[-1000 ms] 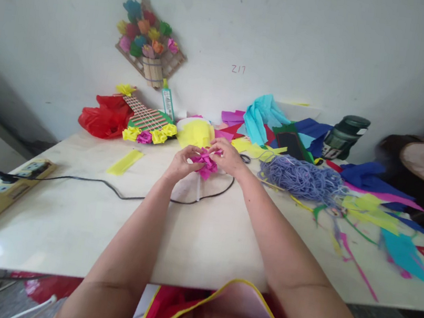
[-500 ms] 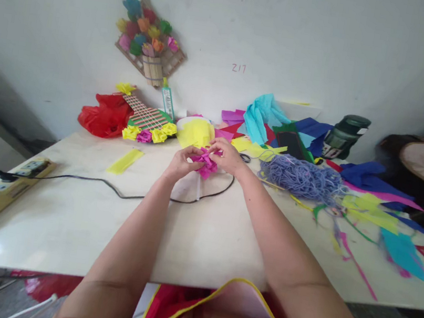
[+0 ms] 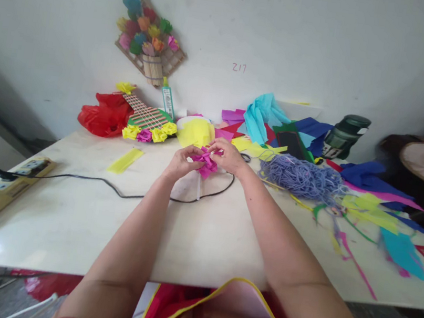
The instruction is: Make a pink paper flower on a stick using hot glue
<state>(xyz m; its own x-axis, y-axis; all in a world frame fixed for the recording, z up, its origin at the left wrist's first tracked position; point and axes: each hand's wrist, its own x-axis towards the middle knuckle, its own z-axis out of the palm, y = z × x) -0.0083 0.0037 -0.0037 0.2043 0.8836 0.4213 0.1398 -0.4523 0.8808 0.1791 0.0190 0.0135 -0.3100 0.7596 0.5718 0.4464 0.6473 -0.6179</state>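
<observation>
Over the middle of the table (image 3: pixel 104 238), a magenta paper flower (image 3: pixel 207 168) is held between both hands. My left hand (image 3: pixel 183 164) pinches its left side, fingers closed on the paper. On the upper right of the flower, my right hand (image 3: pixel 228 156) grips a petal between thumb and fingers. A pale, translucent stick (image 3: pixel 198 188) shows just below the flower; whether it joins the flower I cannot tell. Behind my hands lies yellow paper (image 3: pixel 194 132). A yellow paper strip (image 3: pixel 125 161) lies flat to the left.
A black cable (image 3: pixel 85 178) runs from the power strip (image 3: pixel 12 187) past my hands. Left rear stand a red plastic bag (image 3: pixel 102 116) and a flower-trimmed craft (image 3: pixel 147 115). Rightward are purple-blue yarn (image 3: pixel 302 178), a dark green jar (image 3: pixel 346 136) and coloured paper scraps (image 3: pixel 405 254).
</observation>
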